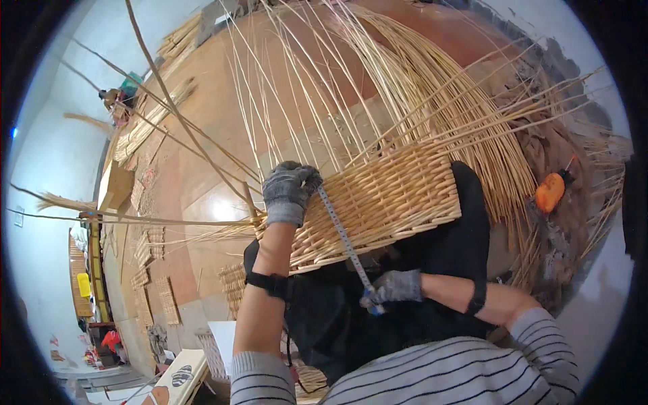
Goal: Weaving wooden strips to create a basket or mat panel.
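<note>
A woven wicker basket (388, 199) of pale willow rods lies across my lap, long unwoven rods fanning out from its far edge. Over its woven side runs the pale blade of a tape measure (343, 234), slanting from the far edge toward my body. In a grey knit glove, my left hand (290, 192) is closed at the basket's far left edge, its fingertips pinching the blade's end. My right hand (398, 286), gloved too, is closed around the tape measure's blue and white case below the near edge. Its fingers are partly hidden.
Long loose willow rods (466, 121) lie in a big bundle beyond the basket to the right. An orange container (550, 192) is at the far right. Several small woven panels (167, 300) are on the floor at left. Stray rods (162, 81) stick out leftward.
</note>
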A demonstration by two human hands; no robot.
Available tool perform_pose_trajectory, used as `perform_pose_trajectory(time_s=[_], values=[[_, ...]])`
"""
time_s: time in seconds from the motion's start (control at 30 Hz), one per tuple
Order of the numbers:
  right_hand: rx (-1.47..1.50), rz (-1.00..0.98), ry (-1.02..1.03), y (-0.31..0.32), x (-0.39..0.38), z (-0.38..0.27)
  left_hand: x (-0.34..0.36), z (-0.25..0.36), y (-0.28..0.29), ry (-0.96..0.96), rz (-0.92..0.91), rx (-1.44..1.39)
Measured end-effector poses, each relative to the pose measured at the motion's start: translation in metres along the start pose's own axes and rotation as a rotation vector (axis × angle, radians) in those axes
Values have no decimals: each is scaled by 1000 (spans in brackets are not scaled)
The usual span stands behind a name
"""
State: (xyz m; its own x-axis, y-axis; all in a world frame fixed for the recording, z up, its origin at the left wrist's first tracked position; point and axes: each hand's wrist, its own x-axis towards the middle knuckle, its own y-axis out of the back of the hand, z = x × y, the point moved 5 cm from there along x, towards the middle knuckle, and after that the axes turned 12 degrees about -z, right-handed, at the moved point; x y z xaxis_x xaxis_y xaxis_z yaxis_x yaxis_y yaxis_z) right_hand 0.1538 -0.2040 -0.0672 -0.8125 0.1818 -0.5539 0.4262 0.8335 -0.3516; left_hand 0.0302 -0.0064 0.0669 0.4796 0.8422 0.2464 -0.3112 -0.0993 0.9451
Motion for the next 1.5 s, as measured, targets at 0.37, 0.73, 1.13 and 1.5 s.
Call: perform_pose_trajectory(time_s=[0.37,0.73,1.13,1.5], values=[[319,179,162,14,35,-8,-9,-2,-54,185,-241,-139],[-246,388,193,42,81,41,-15,9,-47,168,-121,49],[-39,578,215,29,-69,-9,-62,7,-33,281,258,-588],[-696,1051,-927,90,-249,221,3,65,-8,-17,269,-45]])
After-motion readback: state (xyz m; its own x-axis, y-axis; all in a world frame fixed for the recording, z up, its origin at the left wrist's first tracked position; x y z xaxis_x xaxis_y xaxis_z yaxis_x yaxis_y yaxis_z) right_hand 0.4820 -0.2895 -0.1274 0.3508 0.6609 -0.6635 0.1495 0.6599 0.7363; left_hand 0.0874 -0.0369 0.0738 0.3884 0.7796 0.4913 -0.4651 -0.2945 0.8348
